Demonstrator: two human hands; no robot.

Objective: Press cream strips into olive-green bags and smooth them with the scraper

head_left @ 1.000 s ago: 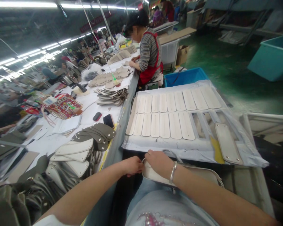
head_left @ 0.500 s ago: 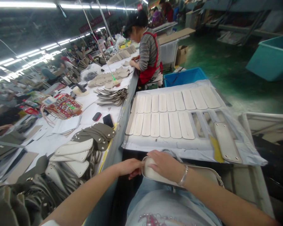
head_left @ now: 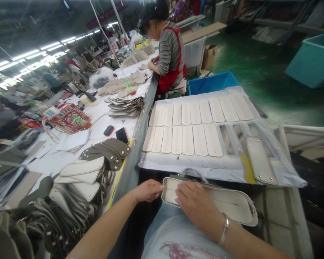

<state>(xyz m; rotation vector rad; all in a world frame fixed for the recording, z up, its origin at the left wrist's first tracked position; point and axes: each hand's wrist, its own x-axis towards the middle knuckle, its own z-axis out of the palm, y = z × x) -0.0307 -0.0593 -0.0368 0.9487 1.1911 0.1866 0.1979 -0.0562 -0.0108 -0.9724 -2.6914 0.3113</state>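
Left hand [head_left: 149, 190] is pinching the pale piece [head_left: 229, 204], seemingly light, semi-stiff, by the rim; right fingers [head_left: 188, 191] are lying together.

no writing can be read for certain. on the far left, a dark red banner [head_left: 107, 15] hangs with pale marks too small and blurred to make out. nearer on the left, a red patterned bag [head_left: 70, 118] stands on the table, its bright print showing as shapes and colours only. beside it, red packaging [head_left: 32, 123] is smeared past reading. near left, small white squares dot the grey pieces [head_left: 104, 150]; whether they bear any print is too small to tell.
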